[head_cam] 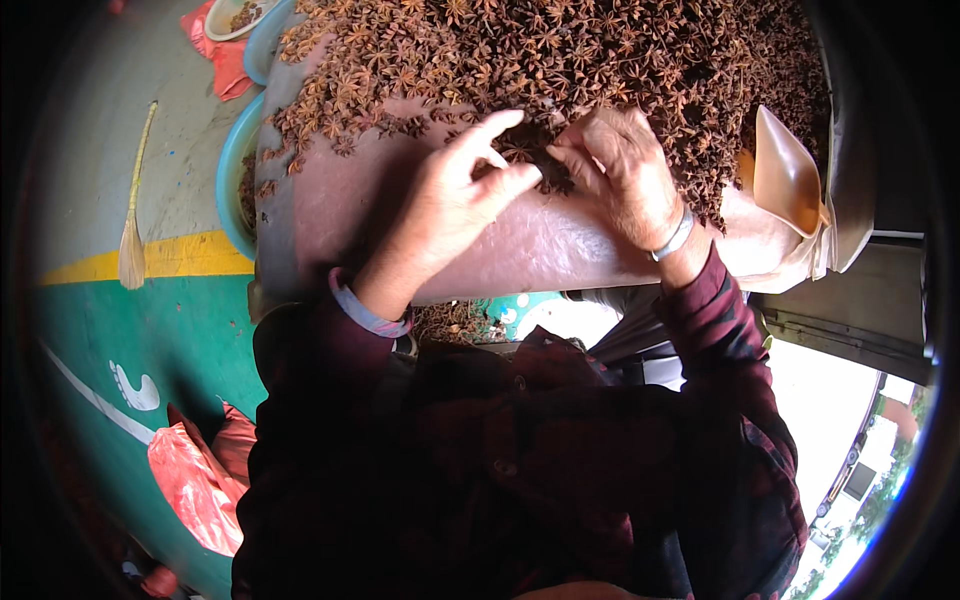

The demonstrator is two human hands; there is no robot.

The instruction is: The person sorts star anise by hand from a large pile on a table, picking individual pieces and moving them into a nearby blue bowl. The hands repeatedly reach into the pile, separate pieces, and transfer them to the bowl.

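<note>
A thick spread of dried star anise [525, 52] covers the far part of a table topped with pinkish plastic sheeting [517, 247]. Over its near edge, my left hand [457, 187] has its thumb and index finger apart, with nothing visible between them. Loose star anise pods lie just beyond those fingertips. My right hand [626, 169], with a metal band at the wrist, is bent with thumb and index finger pinched close above the pods. Whether a small piece sits in that pinch cannot be made out.
A pale plastic scoop [787, 172] rests at the table's right. Blue basins [231, 180] stand along the left side. On the floor are a straw broom [132, 251], red plastic bags [196, 480] and a yellow stripe [187, 255]. Brown plant debris [450, 321] lies below the near edge.
</note>
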